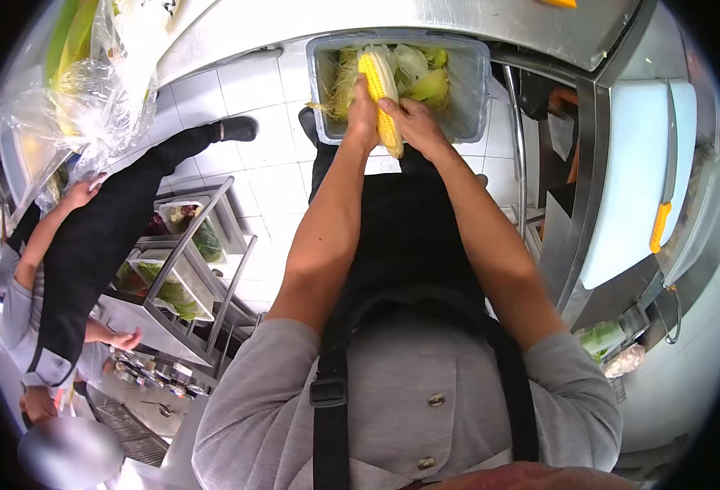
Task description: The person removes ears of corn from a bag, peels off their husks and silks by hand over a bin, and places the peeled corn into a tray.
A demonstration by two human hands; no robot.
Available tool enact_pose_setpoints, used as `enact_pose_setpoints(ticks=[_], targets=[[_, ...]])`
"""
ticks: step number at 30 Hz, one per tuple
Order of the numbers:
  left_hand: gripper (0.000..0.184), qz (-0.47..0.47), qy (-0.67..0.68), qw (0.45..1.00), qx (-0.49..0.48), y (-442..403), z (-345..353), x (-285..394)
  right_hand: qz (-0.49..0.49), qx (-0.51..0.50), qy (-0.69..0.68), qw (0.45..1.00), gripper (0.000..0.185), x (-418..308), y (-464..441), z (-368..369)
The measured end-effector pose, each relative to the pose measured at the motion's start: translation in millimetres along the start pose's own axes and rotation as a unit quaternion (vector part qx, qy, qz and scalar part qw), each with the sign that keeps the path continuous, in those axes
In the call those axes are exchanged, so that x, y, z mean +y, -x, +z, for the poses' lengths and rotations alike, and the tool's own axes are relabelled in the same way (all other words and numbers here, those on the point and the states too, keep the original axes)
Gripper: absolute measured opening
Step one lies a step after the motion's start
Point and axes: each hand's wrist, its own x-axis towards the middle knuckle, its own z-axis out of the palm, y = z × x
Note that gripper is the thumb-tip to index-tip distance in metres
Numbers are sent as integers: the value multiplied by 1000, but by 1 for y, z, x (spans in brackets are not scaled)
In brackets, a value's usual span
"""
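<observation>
Over a grey plastic bin (481, 122) I hold an ear of corn (370, 72), its yellow kernels bare on one side and a paler strip along the other. My left hand (362, 114) is wrapped round its left side. On the right side of the ear, my right hand (415, 124) presses with the thumb on the kernels; its other fingers are partly hidden. Inside the bin lie green husks (429, 88) and pale corn silk (345, 69).
Steel counter (425, 15) runs beyond the bin. At right, a white cutting board (621, 188) bears a yellow-handled knife (660, 227). A co-worker (91, 237) stands at left, beside plastic-wrapped corn (70, 57) and a rack (205, 237) of vegetable containers.
</observation>
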Motion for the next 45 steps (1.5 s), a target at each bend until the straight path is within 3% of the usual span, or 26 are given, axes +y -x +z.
enact_pose_setpoints(ticks=[3, 7, 8, 10, 12, 14, 16, 17, 20, 24, 26, 28, 29, 31, 32, 33, 35, 36, 39, 40, 41, 45], targets=[[70, 14, -38, 999, 15, 3, 9, 1, -56, 108, 4, 993, 65, -7, 12, 2], [64, 68, -57, 996, 20, 10, 22, -6, -134, 230, 131, 955, 44, -11, 16, 4], [63, 96, -71, 992, 25, 9, 23, -9, -147, 231, 161, 948, 41, -10, 16, 2], [60, 46, -64, 997, 12, 11, 14, -4, -172, 231, 223, 931, 34, -12, 17, -5], [57, 47, -78, 996, 21, 11, 6, -8, -144, 174, 319, 920, 30, -15, 18, -16], [56, -27, -188, 982, -23, 37, 0, 19, -119, 164, 403, 892, 27, 7, -8, -37], [56, -87, -267, 959, -46, 69, -2, 31, -109, 165, 409, 891, 30, 2, -34, -54], [58, -109, -243, 958, -102, 74, -8, 28, -102, 165, 410, 891, 32, 0, -44, -61], [59, -127, -221, 959, -125, 106, -13, 40, -16, 88, 417, 904, 46, 32, -93, -69], [58, -115, -202, 969, -81, 106, -20, 43, 71, 110, 285, 950, 68, 66, -110, -60], [56, -101, -216, 967, -94, 84, -18, 39, 17, 134, 84, 987, 65, 50, -91, -39], [54, -101, -248, 957, -112, 64, -14, 29, -29, 65, -50, 996, 65, 26, -68, -16], [53, -56, -236, 969, -46, 51, -12, 13, -43, -17, -85, 995, 67, 15, -52, -3], [51, 44, -216, 972, 85, 15, -6, -18, -43, 121, -97, 987, 65, -6, -29, 28], [60, 79, -178, 978, 69, 3, -11, -19, -75, 97, -60, 991, 65, 0, -26, 37], [57, 71, -122, 986, 87, 2, -7, -10, -90, 98, -19, 991, 63, 7, -16, 46], [50, 49, -4, 991, 126, 6, 5, 8, -32, 30, -19, 999, 59, -13, 24, 23], [48, 87, 24, 988, 125, 7, 8, 10, -24, 14, -12, 1000, 58, -18, 39, 11], [46, 72, 94, 991, -55, -12, -20, -1, -107, 88, 12, 990, 49, -6, 43, -13], [42, 17, 105, 991, -81, 20, -10, 23, -93, 52, -13, 994, 47, -14, 50, -32], [40, 0, 55, 995, -88, 41, -6, 39, -81, 17, -36, 996, 46, -28, 57, -53], [35, -19, -76, 988, -130, 72, -12, 83, -185, -1, -116, 976, 35, -41, 56, -78]])
